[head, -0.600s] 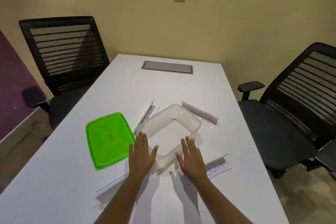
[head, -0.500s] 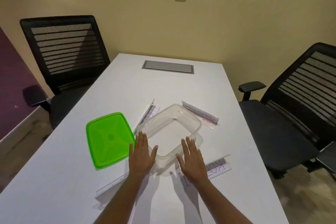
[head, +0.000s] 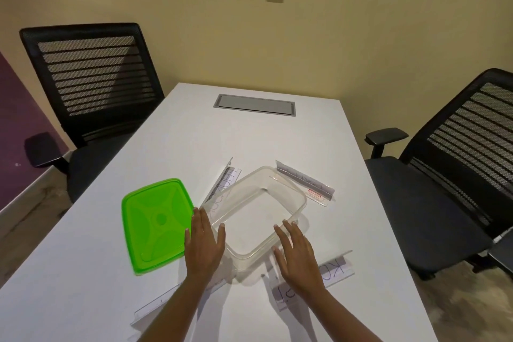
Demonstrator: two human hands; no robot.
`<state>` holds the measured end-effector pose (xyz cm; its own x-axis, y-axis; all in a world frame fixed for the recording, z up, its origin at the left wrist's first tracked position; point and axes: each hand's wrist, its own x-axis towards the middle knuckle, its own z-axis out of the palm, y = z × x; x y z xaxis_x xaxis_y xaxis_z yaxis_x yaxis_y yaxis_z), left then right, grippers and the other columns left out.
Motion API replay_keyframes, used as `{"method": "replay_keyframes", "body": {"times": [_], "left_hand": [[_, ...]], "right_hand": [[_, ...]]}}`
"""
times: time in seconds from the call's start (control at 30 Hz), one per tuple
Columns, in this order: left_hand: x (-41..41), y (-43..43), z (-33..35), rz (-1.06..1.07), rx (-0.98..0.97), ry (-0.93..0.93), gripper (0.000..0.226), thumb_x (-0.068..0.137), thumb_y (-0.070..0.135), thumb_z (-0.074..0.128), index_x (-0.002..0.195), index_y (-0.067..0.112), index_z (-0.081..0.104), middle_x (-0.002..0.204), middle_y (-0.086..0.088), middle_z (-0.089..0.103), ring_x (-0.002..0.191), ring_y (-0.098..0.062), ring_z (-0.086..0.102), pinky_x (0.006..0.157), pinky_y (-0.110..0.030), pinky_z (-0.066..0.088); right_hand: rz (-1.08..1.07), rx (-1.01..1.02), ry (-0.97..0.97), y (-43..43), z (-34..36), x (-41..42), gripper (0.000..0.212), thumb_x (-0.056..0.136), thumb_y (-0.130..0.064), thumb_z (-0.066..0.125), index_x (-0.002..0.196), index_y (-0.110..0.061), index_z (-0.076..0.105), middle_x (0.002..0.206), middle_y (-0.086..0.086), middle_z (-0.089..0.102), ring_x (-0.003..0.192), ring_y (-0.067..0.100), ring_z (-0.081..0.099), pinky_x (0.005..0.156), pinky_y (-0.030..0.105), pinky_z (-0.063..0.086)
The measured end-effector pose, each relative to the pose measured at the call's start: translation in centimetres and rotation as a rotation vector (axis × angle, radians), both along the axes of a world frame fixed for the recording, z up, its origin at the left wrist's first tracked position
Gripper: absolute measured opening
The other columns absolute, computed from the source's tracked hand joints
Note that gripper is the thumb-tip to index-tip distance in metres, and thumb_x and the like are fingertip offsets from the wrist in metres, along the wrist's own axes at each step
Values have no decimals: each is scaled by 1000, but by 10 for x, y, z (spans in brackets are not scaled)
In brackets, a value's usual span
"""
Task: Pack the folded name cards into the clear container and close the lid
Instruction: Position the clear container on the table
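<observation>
Left hand (head: 204, 247) has edged leftward, clear container (head: 255, 219) between it and right hand (head: 298, 258).

A white counter (head: 249, 141) carries an empty clear container (head: 258, 225) near its middle, a green lid (head: 156, 221) just left of it, four folded name cards (head: 305, 183) lying around the container, and a grey hatch panel (head: 254, 104) set in at the far end.

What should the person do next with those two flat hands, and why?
Probably curl the right hand round the name card lying partly under it. The clear container stands empty, the green lid lies beside it, and the left hand holds nothing too.
</observation>
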<state>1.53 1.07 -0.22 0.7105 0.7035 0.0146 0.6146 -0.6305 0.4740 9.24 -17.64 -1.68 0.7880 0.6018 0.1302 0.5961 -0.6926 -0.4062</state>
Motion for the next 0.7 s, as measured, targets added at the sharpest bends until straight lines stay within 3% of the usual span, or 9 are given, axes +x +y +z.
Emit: {"method": "replay_keyframes", "body": {"times": [0.13, 0.27, 0.37, 0.5, 0.63, 0.7], "left_hand": [[16, 8, 5, 109, -224, -71, 66, 97, 30, 40, 148, -4, 17, 157, -21, 18, 143, -34, 28, 114, -44, 29], [32, 6, 5, 268, -506, -196, 63, 97, 18, 42, 148, -5, 13, 157, -23, 19, 143, -36, 26, 115, -40, 26], [40, 5, 0, 389, -683, -273, 59, 96, 12, 43, 147, -5, 17, 153, -26, 27, 139, -38, 32, 115, -42, 29], [44, 4, -8, 509, -858, -309, 55, 95, 8, 42, 145, -6, 23, 151, -26, 32, 136, -39, 37, 114, -43, 32], [43, 1, -14, 556, -957, -338, 54, 94, 5, 41, 144, -3, 26, 149, -24, 35, 134, -38, 39, 114, -46, 33], [41, -2, -12, 558, -978, -350, 55, 93, 2, 40, 145, -2, 25, 149, -23, 35, 134, -38, 39, 114, -45, 33]], "right_hand": [[-37, 33, -39, -1, 5, 26, 55, 94, -51, 12, 132, -23, 42, 139, 8, 50, 132, 16, 28, 98, 43, 46], [-140, 85, 60, 2, 16, 59, 75, 86, -64, 10, 138, -19, 39, 149, 10, 35, 141, 23, 26, 107, 45, 35], [-238, 130, 157, 7, 19, 85, 56, 94, -44, 33, 142, -15, 33, 151, 13, 30, 141, 28, 27, 109, 48, 33], [-313, 163, 386, 15, 23, 111, 52, 98, -28, 37, 144, -7, 26, 150, 15, 33, 138, 28, 32, 109, 40, 31], [-362, 140, 537, 22, 23, 124, 36, 96, -16, 38, 127, -2, 48, 127, 21, 58, 119, 35, 52, 92, 33, 40], [-372, 162, 572, 23, 24, 127, 32, 92, -10, 39, 119, -1, 55, 112, 16, 62, 108, 34, 58, 94, 37, 45]]}}
